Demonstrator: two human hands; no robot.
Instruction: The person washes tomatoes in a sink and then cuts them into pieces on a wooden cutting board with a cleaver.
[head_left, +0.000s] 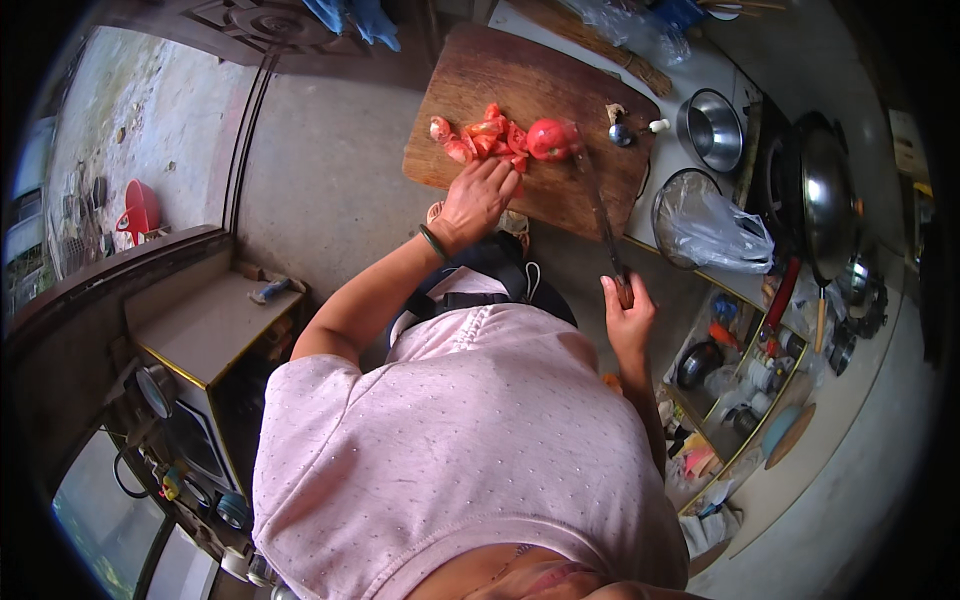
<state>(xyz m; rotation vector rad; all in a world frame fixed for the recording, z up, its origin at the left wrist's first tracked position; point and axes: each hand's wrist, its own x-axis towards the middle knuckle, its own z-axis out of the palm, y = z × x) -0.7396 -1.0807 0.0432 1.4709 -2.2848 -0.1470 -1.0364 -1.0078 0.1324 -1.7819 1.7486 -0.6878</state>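
Observation:
On the wooden cutting board, a whole-looking red tomato sits just right of a heap of cut tomato pieces. My left hand lies at the near side of the heap, its fingertips touching pieces; whether it grips one cannot be told. My right hand is closed around the handle of a kitchen knife. The blade points away from me, its far end beside the tomato's right side. A small round metal-looking object rests near the board's right edge.
Right of the board stand a steel bowl and a second bowl with a clear plastic bag over it. Farther right is a wok on the stove. Shelves with kitchenware are below. A cabinet stands at left.

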